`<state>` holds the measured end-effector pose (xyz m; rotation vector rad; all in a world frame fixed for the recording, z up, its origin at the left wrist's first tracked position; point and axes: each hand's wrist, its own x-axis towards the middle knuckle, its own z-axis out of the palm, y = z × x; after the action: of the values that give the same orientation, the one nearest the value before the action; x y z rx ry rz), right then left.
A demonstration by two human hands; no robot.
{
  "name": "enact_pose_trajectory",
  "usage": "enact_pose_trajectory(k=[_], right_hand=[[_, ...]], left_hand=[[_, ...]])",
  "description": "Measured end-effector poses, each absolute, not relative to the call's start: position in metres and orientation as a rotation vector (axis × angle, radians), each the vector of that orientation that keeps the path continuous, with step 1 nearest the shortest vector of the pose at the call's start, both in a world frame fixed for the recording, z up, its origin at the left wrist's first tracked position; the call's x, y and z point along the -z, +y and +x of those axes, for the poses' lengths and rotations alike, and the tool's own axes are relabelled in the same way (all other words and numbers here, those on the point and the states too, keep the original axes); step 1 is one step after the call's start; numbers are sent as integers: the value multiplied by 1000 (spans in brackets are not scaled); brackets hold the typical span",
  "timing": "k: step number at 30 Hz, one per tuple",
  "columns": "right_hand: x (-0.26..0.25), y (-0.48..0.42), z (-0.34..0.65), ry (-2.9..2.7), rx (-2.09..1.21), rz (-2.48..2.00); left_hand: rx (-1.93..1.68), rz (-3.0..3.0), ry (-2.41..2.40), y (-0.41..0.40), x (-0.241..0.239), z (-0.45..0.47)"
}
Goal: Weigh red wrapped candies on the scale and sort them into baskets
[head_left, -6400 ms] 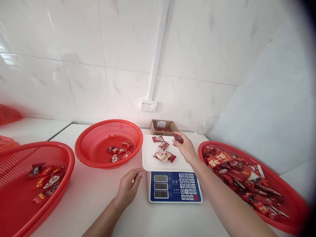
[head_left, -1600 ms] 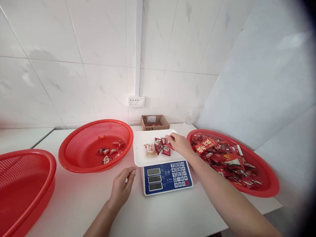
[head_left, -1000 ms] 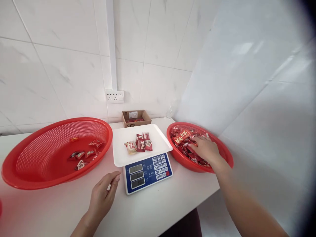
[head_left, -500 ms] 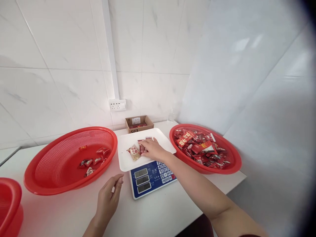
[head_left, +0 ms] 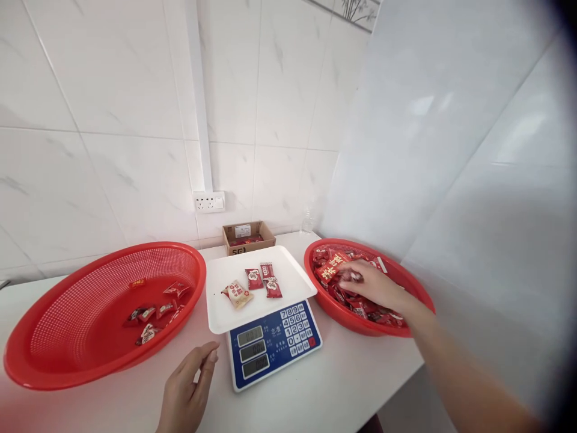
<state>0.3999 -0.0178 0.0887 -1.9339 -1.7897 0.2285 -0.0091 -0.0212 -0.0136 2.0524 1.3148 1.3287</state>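
Note:
A blue digital scale (head_left: 274, 346) with a white tray (head_left: 225, 313) stands in the middle of the white counter. Several wrapped candies (head_left: 259, 282) lie on the tray. My right hand (head_left: 372, 285) reaches into the red basket (head_left: 417, 294) on the right, which is full of red candy packets, and its fingers pinch a small packet (head_left: 354, 276). My left hand (head_left: 187, 394) rests on the counter left of the scale, fingers loosely curled with nothing in them.
A large red mesh basket (head_left: 67, 337) at the left holds several candies (head_left: 153, 307). A small cardboard box (head_left: 246, 236) sits against the tiled wall below a socket (head_left: 210, 201). The counter ends just right of the full basket.
My right hand has left the scale tray and moved right into the full basket, where it now pinches a packet. The view has shifted slightly. My left hand stays put.

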Motion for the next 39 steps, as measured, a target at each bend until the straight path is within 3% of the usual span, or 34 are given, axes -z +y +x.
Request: enact_pose_trajectory(k=[5,14,24,32,39], right_hand=[[-66,-29,453,-1750,-139,-2168],[-40,4,430,-1729,-133,-2158],[-67,-7,437,-1554,42,-2100],[-81,6,336,-1567,-303,-1641],[-49,43,243,-2260,-141,-1330]], left_hand=[[-1305,2070,1308,-18,22,-12],[-1264,2059,1347,-17,25,-13],[-1300,2064,1297,-16,27,-13],[-1314,2072,1268,-23,12,-4],[-1328,2066,1285,-23,13,-6]])
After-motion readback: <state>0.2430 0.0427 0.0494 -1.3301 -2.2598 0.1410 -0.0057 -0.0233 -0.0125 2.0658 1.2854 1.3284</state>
